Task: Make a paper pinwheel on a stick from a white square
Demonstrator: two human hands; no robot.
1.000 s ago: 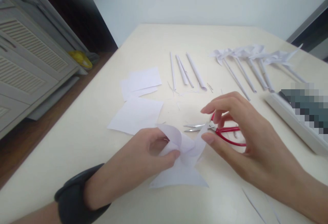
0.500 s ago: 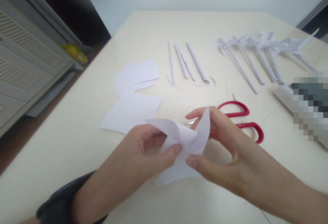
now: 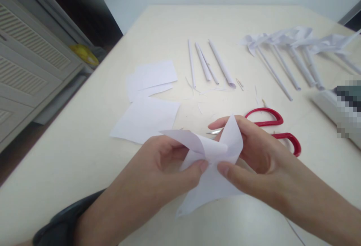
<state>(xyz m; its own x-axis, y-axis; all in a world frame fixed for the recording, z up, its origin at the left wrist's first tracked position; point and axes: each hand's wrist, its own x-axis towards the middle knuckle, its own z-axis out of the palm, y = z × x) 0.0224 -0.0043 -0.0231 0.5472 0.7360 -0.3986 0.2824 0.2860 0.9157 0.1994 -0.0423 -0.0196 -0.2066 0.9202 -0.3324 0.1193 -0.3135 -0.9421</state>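
A white paper pinwheel [image 3: 213,148], with its points curled toward the middle, is between my two hands just over the near part of the table. My left hand [image 3: 169,169] pinches its left side, thumb in front and fingers behind the paper. On the other side, my right hand [image 3: 259,159] grips the paper with the thumb against its front near the centre; the fingers curve behind an upturned point. Behind my right hand lie scissors [image 3: 295,142] with red handles, their blades partly covered by the hand and paper.
Square white sheets [image 3: 146,116] lie at the left. Several rolled paper sticks [image 3: 221,64] and thin paper scraps [image 3: 194,88] are farther back. Finished paper pinwheels [image 3: 299,37] on sticks lie at the far right, with a blurred-out object [image 3: 327,105] in front of them.
My right thumb has come in against the paper's front, and the right upturned point has opened outward. The lower part of the paper shows more. The camera view has shifted slightly.
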